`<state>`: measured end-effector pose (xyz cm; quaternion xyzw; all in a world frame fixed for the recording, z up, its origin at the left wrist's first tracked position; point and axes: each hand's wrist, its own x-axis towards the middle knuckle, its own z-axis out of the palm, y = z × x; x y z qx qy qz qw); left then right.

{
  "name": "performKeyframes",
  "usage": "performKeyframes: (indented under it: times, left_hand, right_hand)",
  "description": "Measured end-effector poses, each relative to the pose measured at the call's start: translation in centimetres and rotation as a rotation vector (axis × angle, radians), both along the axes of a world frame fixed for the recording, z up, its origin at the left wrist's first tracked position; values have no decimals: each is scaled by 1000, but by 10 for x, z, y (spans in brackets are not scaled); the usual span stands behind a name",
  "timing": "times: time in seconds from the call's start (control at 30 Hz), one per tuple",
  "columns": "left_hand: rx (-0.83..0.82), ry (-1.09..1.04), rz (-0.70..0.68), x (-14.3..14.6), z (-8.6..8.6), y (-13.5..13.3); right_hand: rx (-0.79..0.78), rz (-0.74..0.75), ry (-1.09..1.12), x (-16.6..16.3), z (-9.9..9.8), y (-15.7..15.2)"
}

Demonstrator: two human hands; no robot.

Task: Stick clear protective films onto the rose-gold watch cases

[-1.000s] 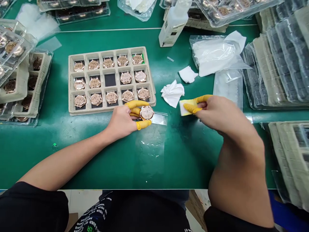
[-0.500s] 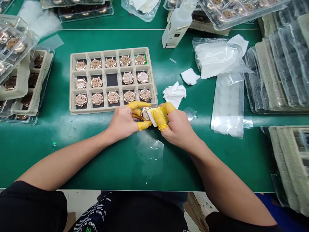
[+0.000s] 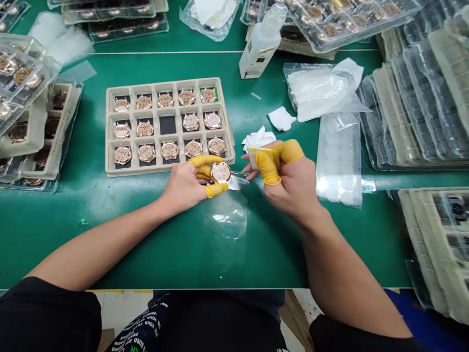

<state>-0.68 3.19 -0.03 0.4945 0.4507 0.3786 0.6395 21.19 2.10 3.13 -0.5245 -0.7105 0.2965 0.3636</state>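
Note:
My left hand (image 3: 196, 181), with yellow finger cots, grips a rose-gold watch head (image 3: 221, 173) by its edge, back face up. My right hand (image 3: 287, 171), also in yellow finger cots, pinches a small flat white-and-yellow piece (image 3: 253, 157), apart from the watch. A clear film (image 3: 238, 181) stretches between the watch and the fingertips of my right hand; whether it is attached to either, I cannot tell. Just beyond my left hand lies a beige compartment tray (image 3: 168, 168) with several similar watch heads; one middle compartment (image 3: 167, 125) shows only its black base.
Crumpled white wipes (image 3: 258, 138) lie past my right hand, a white bottle (image 3: 263, 41) behind them. Plastic-bagged white sheets (image 3: 322, 93) are at right, near stacked trays (image 3: 417, 107). More watch trays (image 3: 29, 98) stand at left. Clear film (image 3: 225, 220) lies on the green table.
My right hand has moved right, away from the watch, carrying the white-and-yellow piece. More of the watch back shows, and clear film is visible between. My left hand keeps its hold.

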Motion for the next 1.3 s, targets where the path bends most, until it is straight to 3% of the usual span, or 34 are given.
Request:
performKeyframes:
  times: [0.2,0.33,0.43,0.5,0.63,0.77,0.93,1.03,1.17,1.3]
  left_hand:
    - [51,-4,-52,0,-2,-1]
    - [139,41,-78,-2,-3,-2]
    - [205,66,-98,-3,-3,-3]
    - [182,62,-88,-2,-3,-3]
    - [83,48,-51,0,-3,0]
    - [129,68,-56,0,-4,0]
    - [214,58,-94,-1,-6,-2]
    - [133,25,-70,1,-7,-1]
    - [82,48,-102,3,-8,1]
    - [179,111,-146,1,-9,0]
  right_hand:
    - [362,132,-393,-14,-7,-5]
    - [625,25,-456,-40,-18,-5]
    - [680,-104,-452,-51,-25,-3]
    - [605,-178,-395,-47,-27,0]
    - [277,-192,-264,-5,-21,8]
    - [275,-294,-372,26,-15,12]
    - [-69,28,19,-2,-19,0]
    - [-90,-41,122,-16,-18,6]
    - [-11,-165,142,-32,-6,61]
    - [-14,22,-28,-81,-1,129]
